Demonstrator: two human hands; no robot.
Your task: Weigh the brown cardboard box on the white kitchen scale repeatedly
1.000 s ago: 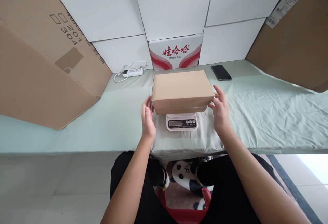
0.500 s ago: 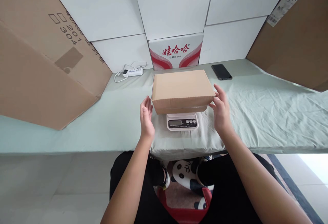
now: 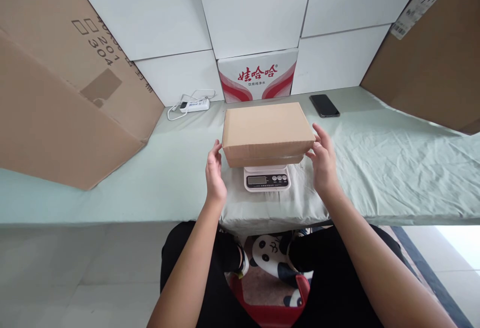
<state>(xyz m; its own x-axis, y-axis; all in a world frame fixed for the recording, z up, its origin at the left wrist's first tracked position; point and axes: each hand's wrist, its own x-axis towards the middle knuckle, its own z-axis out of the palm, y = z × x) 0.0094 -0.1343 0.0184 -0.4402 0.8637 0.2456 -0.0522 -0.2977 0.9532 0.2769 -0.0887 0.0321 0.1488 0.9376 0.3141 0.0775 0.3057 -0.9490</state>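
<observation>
A closed brown cardboard box (image 3: 268, 125) sits on top of a small white digital kitchen scale (image 3: 267, 178), overhanging it on both sides and hiding most of its platform. The scale's display and buttons face me, and no digits can be made out. At the box's left end is my left hand (image 3: 215, 173), fingers extended and the fingertips close against the corner. My right hand (image 3: 324, 160) is at the other end, fingers spread, its tips at the front right edge and partly hidden by it. Neither hand is wrapped round the box.
Large cardboard cartons stand at the left (image 3: 75, 93) and right (image 3: 423, 63) of the cloth-covered table (image 3: 131, 188). Behind are white panels and a red-and-white printed carton (image 3: 258, 75). A black phone (image 3: 324, 105) lies back right; a white power strip (image 3: 194, 105) with cable lies back left.
My left hand's fingers have shifted slightly at the box's left corner. The box, the scale and my right hand look almost unchanged.
</observation>
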